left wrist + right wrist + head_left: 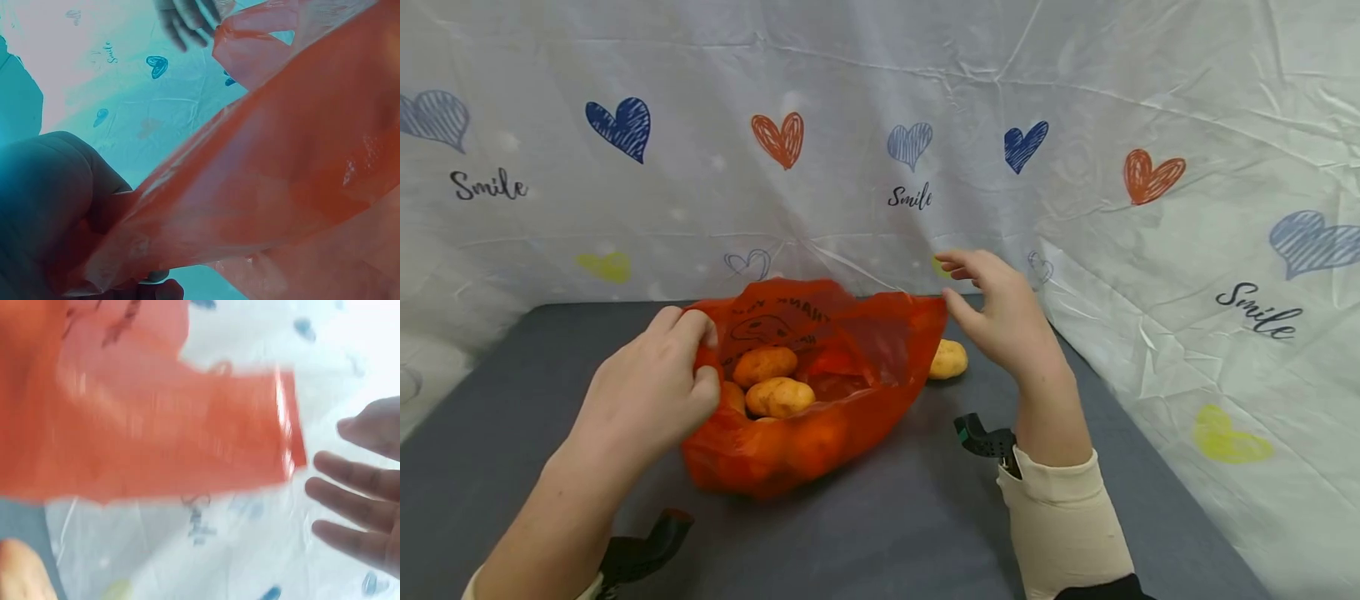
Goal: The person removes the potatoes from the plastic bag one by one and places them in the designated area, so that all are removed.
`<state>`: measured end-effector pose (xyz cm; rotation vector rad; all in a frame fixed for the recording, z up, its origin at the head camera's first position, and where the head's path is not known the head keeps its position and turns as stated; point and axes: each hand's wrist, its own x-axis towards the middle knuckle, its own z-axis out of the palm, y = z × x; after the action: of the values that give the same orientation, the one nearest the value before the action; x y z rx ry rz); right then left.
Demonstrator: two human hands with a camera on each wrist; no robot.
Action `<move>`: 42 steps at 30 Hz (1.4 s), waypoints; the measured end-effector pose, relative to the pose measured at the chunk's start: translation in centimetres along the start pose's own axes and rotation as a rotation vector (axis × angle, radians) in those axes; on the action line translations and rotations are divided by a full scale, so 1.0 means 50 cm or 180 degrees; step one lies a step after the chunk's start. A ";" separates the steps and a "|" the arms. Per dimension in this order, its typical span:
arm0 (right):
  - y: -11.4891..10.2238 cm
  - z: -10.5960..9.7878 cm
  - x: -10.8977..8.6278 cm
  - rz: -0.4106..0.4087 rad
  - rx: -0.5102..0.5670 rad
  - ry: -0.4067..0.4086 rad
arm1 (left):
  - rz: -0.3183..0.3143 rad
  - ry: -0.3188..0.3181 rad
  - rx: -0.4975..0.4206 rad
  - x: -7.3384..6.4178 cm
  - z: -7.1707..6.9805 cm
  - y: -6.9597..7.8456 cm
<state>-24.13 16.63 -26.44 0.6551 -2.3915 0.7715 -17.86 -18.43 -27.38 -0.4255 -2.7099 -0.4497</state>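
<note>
An orange-red plastic bag (820,433) with printed lettering sits on the table, its mouth spread wide. Inside lie several potatoes (781,397). My left hand (651,387) grips the bag's left edge with curled fingers; in the left wrist view the film bunches in that hand (56,206). Beside the bag's right corner is my right hand (1000,312), fingers spread and holding nothing. The right wrist view shows its fingers (356,475) apart from the bag's handle end (275,425). One potato (949,360) rests on the table right of the bag, below the right hand.
A grey table (880,533) stretches under everything. Behind and to the right hangs a white sheet (850,75) printed with hearts and "Smile". Each wrist carries a black camera mount, one on the left (647,550) and one on the right (988,439).
</note>
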 end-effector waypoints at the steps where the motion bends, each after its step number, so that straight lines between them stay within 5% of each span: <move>1: -0.011 0.003 0.000 -0.0147 0.0058 0.0086 | 0.0012 0.0021 -0.0005 -0.001 -0.001 0.000; 4: -0.043 0.021 0.004 -0.0593 0.0291 0.0212 | 0.0053 0.0075 -0.0023 -0.006 -0.004 0.002; 7: -0.065 0.051 0.010 -0.0850 0.0477 0.0035 | 0.0104 0.0087 -0.0034 -0.013 -0.007 0.007; 11: -0.082 0.111 0.024 -0.0907 0.0501 -0.0649 | 0.0102 0.0078 0.0003 -0.034 -0.017 0.012; 18: -0.088 0.211 -0.008 -0.0565 0.0071 -0.2178 | 0.0071 0.0010 0.0031 -0.084 -0.020 0.027; 22: -0.096 0.265 -0.041 -0.0415 0.0037 -0.2677 | 0.0018 -0.0038 0.0026 -0.116 -0.018 0.023; 30: -0.126 0.343 -0.080 -0.0355 -0.0015 -0.2917 | -0.0063 0.0008 0.0163 -0.148 -0.007 -0.020; 36: -0.116 0.359 -0.101 -0.0119 0.0459 -0.3038 | -0.0330 -0.0105 0.0035 -0.136 0.013 -0.015; 42: -0.098 0.369 -0.143 0.0145 0.0887 -0.2950 | -0.0034 -0.0063 0.0204 -0.117 0.038 -0.004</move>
<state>-22.23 3.31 -41.73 1.2946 -3.1432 0.9724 -13.29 -19.27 -31.39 -0.4000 -2.7386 -0.3621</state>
